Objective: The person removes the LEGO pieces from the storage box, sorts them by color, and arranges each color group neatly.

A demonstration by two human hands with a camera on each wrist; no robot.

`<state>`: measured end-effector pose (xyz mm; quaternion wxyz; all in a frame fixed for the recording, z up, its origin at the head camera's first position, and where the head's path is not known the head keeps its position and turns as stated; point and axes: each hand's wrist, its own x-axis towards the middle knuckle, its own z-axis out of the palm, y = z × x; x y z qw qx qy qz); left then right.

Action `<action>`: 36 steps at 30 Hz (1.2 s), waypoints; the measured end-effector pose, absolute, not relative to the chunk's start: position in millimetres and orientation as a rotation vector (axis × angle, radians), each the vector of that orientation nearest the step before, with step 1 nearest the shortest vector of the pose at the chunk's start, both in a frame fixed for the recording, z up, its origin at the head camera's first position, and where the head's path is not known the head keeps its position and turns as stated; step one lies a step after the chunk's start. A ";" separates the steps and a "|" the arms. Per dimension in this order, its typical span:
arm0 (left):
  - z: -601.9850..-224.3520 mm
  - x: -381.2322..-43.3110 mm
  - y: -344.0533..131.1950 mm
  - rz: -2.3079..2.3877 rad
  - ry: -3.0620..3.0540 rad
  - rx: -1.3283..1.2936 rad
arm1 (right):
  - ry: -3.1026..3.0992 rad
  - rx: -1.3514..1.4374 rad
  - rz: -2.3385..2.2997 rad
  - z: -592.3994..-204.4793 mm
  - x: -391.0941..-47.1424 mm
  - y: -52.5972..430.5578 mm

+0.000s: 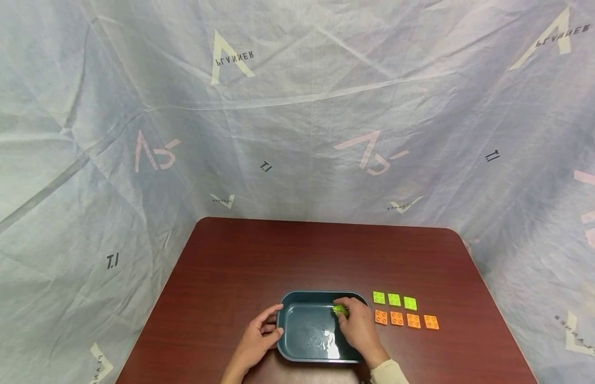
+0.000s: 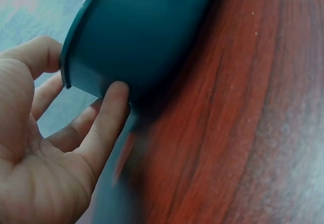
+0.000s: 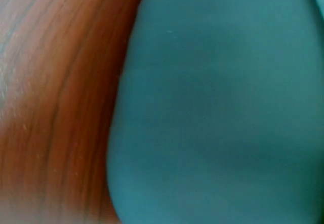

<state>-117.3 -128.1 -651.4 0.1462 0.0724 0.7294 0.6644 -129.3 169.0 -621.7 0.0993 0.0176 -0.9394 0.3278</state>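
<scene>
A dark teal rectangular dish [image 1: 307, 330] sits near the table's front edge. My left hand [image 1: 259, 337] holds its left side, with thumb and index fingertips at the rim. The left wrist view shows a finger pressed on the dish's outer wall [image 2: 147, 37]. Inside the dish, toward its right end, my right hand [image 1: 361, 326] pinches a lime-green toy brick [image 1: 340, 310], partly covered by the fingers. The right wrist view holds only the dish's outer wall [image 3: 217, 102] and the tabletop; the hand is out of that picture.
Right of the dish, three lime-green studded bricks [image 1: 394, 300] form a row. Below them runs a row of several orange bricks [image 1: 396, 318]. The reddish-brown wood table [image 1: 297, 250] has grey printed cloth [image 1: 297, 133] hanging behind and on both sides.
</scene>
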 end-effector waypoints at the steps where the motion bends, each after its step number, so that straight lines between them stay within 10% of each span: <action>1: -651.0 -117.3 -128.0 1.913 2.100 0.206 | -2.779 0.047 0.979 -620.6 -129.0 169.4; 36: -649.9 -116.4 -127.3 1.904 2.102 0.197 | -2.636 0.055 1.091 -595.9 -123.8 196.7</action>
